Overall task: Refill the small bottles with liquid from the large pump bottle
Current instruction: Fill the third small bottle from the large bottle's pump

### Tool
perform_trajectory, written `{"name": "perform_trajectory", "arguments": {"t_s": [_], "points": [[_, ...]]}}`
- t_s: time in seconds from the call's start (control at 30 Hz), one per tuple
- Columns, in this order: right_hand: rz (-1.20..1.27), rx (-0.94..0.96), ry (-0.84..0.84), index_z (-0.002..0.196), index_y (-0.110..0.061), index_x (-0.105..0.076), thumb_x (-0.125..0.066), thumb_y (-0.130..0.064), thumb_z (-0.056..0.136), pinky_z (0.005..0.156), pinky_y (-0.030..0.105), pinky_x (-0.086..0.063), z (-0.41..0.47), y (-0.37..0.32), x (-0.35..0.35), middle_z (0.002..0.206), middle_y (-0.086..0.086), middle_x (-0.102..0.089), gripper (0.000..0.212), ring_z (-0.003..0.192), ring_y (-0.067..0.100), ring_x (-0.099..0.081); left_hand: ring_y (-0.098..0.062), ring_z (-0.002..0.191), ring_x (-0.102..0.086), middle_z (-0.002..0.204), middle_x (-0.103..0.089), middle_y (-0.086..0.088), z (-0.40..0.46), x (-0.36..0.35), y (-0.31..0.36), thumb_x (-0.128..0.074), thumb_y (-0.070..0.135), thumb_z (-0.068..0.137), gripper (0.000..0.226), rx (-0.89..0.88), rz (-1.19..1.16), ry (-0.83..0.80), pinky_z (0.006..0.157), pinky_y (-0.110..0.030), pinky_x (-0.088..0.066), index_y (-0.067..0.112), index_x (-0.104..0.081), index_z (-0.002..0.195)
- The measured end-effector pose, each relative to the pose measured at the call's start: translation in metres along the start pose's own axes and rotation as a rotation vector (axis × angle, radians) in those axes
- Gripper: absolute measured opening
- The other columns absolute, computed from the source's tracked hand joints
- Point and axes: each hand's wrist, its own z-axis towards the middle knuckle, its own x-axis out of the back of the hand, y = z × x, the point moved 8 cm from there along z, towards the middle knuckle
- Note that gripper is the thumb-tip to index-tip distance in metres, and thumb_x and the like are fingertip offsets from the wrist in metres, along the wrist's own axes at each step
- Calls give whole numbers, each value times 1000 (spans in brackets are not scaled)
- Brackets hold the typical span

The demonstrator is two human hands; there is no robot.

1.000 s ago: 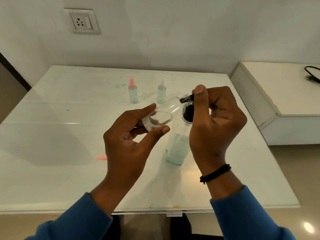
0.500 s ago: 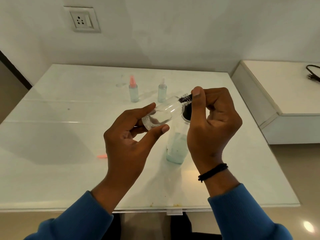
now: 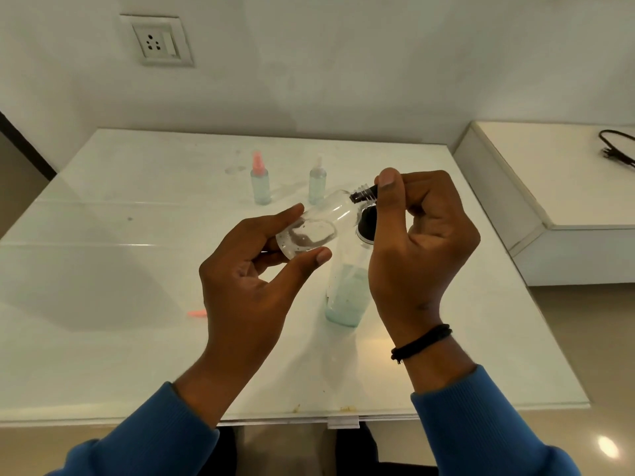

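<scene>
Far left on the table [image 3: 103, 269]: a small pink cap [image 3: 197, 313], lying loose. Behind, two small spray bottles [image 3: 260, 183] upright, well apart from the hands. Left hand [image 3: 254, 280]: grip curled round the base of a clear small bottle [image 3: 319, 228], long axis tilted up and rightward. Right hand [image 3: 419, 242]: grip pinching the bottle's threaded neck [image 3: 364, 194]. Directly below, the large bottle [image 3: 348, 293] upright, black mouth just under the neck, nearer the right hand.
</scene>
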Motion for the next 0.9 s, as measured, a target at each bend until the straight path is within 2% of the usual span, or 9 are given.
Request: {"name": "perform_trajectory", "arguments": {"t_s": [0.17, 0.27, 0.4, 0.57, 0.77, 0.9], "points": [[9, -4, -2, 81, -13, -63, -64, -6, 97, 66, 24, -49, -4, 3, -2, 75, -2, -59, 18, 70, 15, -59, -13, 106, -72, 115, -72, 5, -1, 1, -4, -85, 21, 79, 47, 15, 0, 2, 85, -20, -59, 17, -68, 123], [12, -9, -3, 78, -10, -64, -65, -4, 97, 65, 25, -49, -4, 4, -2, 74, -1, -60, 19, 70, 16, -59, -11, 106, -71, 115, -71, 8, -1, 1, -4, -84, 25, 79, 46, 15, 2, 5, 85, -17, -58, 19, -68, 122], [-6, -14, 13, 79, -15, -62, -65, -7, 97, 66, 22, -48, 0, 1, 1, 74, -6, -58, 20, 69, 10, -57, -11, 106, -71, 115, -71, 9, -1, 0, -1, -84, 23, 79, 46, 7, -5, -2, 84, -16, -57, 19, -67, 122], [13, -15, 7, 80, -9, -65, -65, -5, 97, 65, 28, -51, -6, 5, -2, 76, -1, -60, 18, 70, 17, -60, -3, 105, -70, 114, -69, 16, -1, 0, -2, -82, 27, 79, 46, 16, 8, -6, 84, -13, -55, 21, -66, 122], [4, -22, 8, 79, -12, -64, -65, -8, 97, 67, 22, -47, -1, 2, 0, 73, -1, -59, 19, 69, 13, -57, -12, 107, -71, 117, -71, 7, 1, 1, -3, -84, 22, 80, 46, 14, 1, 0, 86, -19, -58, 17, -68, 123], [4, -11, 3, 80, -6, -65, -64, -6, 97, 65, 27, -51, -6, 5, -2, 76, 1, -60, 17, 70, 18, -59, -9, 105, -71, 115, -70, 11, -1, 1, -3, -84, 25, 80, 46, 6, 28, -5, 84, -17, -58, 18, -67, 123]]}}
